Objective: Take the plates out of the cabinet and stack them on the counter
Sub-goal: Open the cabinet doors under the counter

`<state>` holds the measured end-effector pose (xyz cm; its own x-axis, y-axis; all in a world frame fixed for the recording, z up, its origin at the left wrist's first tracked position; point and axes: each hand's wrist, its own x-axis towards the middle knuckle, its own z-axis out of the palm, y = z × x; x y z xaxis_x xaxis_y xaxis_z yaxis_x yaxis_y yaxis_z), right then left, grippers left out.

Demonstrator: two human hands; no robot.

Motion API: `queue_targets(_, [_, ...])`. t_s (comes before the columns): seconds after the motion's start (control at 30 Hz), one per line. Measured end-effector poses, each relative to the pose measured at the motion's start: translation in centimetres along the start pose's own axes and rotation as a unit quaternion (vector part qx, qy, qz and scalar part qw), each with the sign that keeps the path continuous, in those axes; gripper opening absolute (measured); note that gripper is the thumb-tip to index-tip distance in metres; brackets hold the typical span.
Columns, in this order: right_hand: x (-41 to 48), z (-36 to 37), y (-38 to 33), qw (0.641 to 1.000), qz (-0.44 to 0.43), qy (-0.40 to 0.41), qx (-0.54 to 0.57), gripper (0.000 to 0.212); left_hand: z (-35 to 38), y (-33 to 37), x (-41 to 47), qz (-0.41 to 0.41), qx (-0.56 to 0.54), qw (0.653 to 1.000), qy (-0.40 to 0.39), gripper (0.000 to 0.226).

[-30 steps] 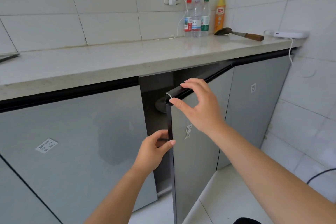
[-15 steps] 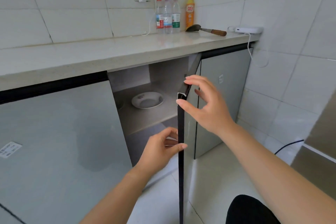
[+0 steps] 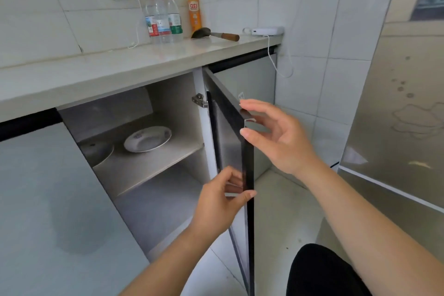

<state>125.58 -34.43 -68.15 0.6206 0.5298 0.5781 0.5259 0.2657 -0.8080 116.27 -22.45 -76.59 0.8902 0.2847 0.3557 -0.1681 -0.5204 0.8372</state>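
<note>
Left hand (image 3: 219, 200) pinches the open cabinet door (image 3: 228, 134) by its front edge; right hand (image 3: 278, 138) pinches its top corner. At ten o'clock a white plate (image 3: 147, 139) lies on the upper shelf (image 3: 153, 166), beside a second dish (image 3: 96, 151) half hidden behind the closed door (image 3: 48, 199). At twelve, bottles (image 3: 163, 19) and a spatula (image 3: 213, 33) sit on the desk (image 3: 108, 67).
</note>
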Motion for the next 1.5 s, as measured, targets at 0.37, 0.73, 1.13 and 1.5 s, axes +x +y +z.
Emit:
queue_targets(0.37, [-0.9, -5.9, -0.4, 0.997, 0.037, 0.035, -0.055, 0.039, 6.2, 1.7, 2.7, 0.035, 0.022, 0.999, 0.014, 0.029])
queue_targets(0.73, [-0.6, -10.2, 0.6, 0.991, 0.04, 0.082, -0.097, 0.039, 10.1, 2.5, 5.6, 0.019, -0.021, 1.0, -0.011, 0.016])
queue_targets(1.13, [-0.2, -12.9, 1.9, 0.975, 0.046, 0.129, -0.172, 0.04, 12.2, 2.6, 7.4, -0.01, -0.035, 0.995, -0.09, 0.023])
queue_targets(1.5, [-0.4, -12.9, 1.7, 0.954, 0.061, 0.204, -0.21, 0.039, 11.6, 2.3, 8.2, -0.004, 0.002, 0.985, -0.173, 0.048])
